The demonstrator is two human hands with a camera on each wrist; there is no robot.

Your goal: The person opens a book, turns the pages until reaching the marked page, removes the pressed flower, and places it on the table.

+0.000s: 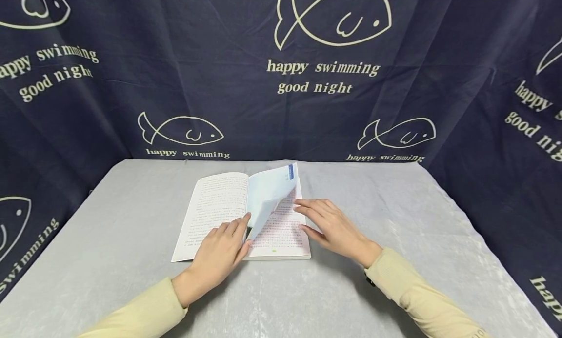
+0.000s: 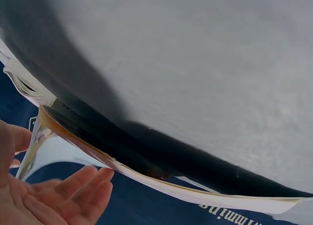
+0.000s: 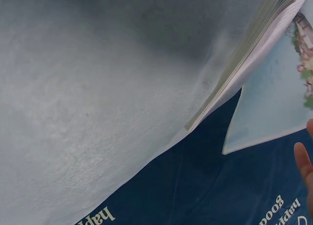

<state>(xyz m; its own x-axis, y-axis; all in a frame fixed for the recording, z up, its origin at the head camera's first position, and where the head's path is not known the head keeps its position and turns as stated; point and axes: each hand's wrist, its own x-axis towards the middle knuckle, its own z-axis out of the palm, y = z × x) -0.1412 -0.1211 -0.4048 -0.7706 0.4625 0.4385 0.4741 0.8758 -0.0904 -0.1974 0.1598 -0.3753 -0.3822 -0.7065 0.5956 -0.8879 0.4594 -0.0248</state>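
An open book (image 1: 219, 206) lies on the grey-covered table, with printed text on its left page. A light-blue leaf (image 1: 268, 187) stands raised at a slant over the printed right page (image 1: 285, 235). My left hand (image 1: 219, 254) rests on the lower part of the left page, its fingers reaching the spine and the foot of the raised leaf. My right hand (image 1: 335, 228) is at the book's right edge, fingers extended toward the right page and holding nothing. In the right wrist view only fingertips (image 3: 304, 161) show, near the leaf (image 3: 269, 102), whose picture is partly visible.
The grey tablecloth (image 1: 131, 216) spreads around the book on all sides. Behind and beside the table hangs a dark blue curtain (image 1: 246, 84) with white fish outlines and lettering. Light-coloured sleeves (image 1: 145, 308) cover both forearms.
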